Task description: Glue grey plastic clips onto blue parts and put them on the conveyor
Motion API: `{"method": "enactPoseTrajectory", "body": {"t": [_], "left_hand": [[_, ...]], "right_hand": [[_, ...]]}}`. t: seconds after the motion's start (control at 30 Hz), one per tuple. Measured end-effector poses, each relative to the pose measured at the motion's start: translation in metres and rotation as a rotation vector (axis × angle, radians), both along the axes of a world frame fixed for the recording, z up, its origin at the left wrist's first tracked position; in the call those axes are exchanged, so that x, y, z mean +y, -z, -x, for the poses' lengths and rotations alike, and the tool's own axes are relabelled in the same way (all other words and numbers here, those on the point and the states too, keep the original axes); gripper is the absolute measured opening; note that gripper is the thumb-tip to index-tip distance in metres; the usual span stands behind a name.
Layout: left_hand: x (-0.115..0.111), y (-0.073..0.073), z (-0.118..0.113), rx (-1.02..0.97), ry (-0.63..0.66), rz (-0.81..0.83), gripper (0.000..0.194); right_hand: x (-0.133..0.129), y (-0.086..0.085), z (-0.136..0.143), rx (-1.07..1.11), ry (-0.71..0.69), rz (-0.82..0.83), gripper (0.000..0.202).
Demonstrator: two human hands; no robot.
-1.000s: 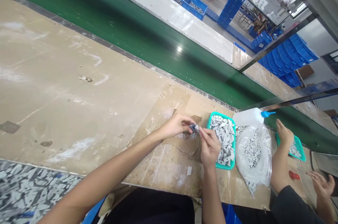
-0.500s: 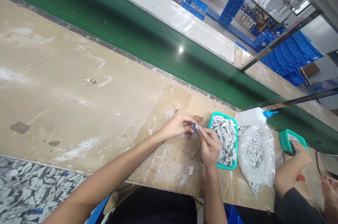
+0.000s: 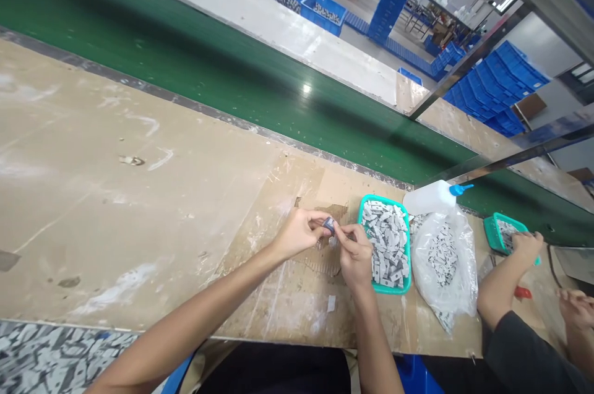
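Note:
Between the fingertips of both hands is a small dark grey part [image 3: 329, 224] with a lighter face, too small to name exactly. My left hand [image 3: 301, 232] pinches it from the left. From the right, the thumb and fingers of my right hand [image 3: 355, 253] close on its other side. Just right of that hand stands a green basket [image 3: 406, 258] filled with small grey and white plastic pieces [image 3: 385, 239]. Under the hands lies a torn, worn piece of cardboard [image 3: 320, 261] on the table.
A clear plastic bag [image 3: 464, 282] of small pieces and a white squeeze bottle [image 3: 429, 197] with blue nozzle lie beyond the basket. At right, a co-worker's hand [image 3: 526, 245] is at another green basket [image 3: 492, 234]. A green conveyor belt [image 3: 260, 97] runs behind the table.
The camera view has shifted, so the scene sits slightly further left. Both hands still hold the small part, which is turned a little. The co-worker's hand has risen from inside the basket to its rim.

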State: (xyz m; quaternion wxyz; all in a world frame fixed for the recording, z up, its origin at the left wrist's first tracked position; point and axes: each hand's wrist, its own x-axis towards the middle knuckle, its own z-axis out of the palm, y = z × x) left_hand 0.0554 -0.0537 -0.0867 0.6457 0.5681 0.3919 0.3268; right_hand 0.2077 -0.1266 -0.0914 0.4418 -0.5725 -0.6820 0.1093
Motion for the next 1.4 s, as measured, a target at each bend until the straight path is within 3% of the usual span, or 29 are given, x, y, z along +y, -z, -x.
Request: {"method": "enactPoseTrajectory", "body": {"t": [0.17,0.33,0.43,0.53,0.63,0.73,0.93,1.07,1.17,1.27,1.4], "left_hand": [[0.001,-0.003,0.002,0.024,-0.046,0.034,0.021],[0.006,-0.003,0.005,0.039,-0.049,0.068,0.023],[0.01,-0.008,0.008,-0.075,-0.118,0.095,0.039],[0.013,-0.014,0.013,-0.391,-0.167,0.296,0.046],[0.016,-0.017,0.017,-0.594,-0.209,0.548,0.025],[0.019,-0.016,0.019,-0.663,-0.237,0.728,0.017],[0.023,-0.016,0.023,-0.719,-0.277,0.913,0.024],[0.024,-0.021,0.024,-0.814,-0.352,0.917,0.031],[0.027,-0.027,0.024,-0.944,-0.426,0.861,0.039],[0.033,-0.032,0.027,-0.947,-0.504,0.853,0.038],[0.04,-0.037,0.032,-0.899,-0.575,0.857,0.037]], "right_hand": [[0.002,0.005,0.0,0.06,-0.057,0.045,0.054],[0.003,-0.003,0.002,0.031,-0.076,0.154,0.051],[0.002,-0.011,0.004,0.068,-0.062,0.198,0.045],[-0.003,-0.015,0.002,0.163,0.094,0.133,0.042],[-0.009,-0.015,0.0,0.196,0.182,0.098,0.04],[-0.01,-0.015,0.0,0.202,0.176,0.096,0.038],[-0.009,-0.015,0.003,0.267,0.282,0.076,0.033],[-0.01,-0.014,-0.017,0.282,0.412,0.037,0.029],[-0.011,-0.013,-0.044,0.16,0.507,0.073,0.03],[-0.008,-0.013,-0.065,0.04,0.506,0.141,0.03],[0.007,-0.014,-0.069,-0.055,0.461,0.211,0.033]]}}
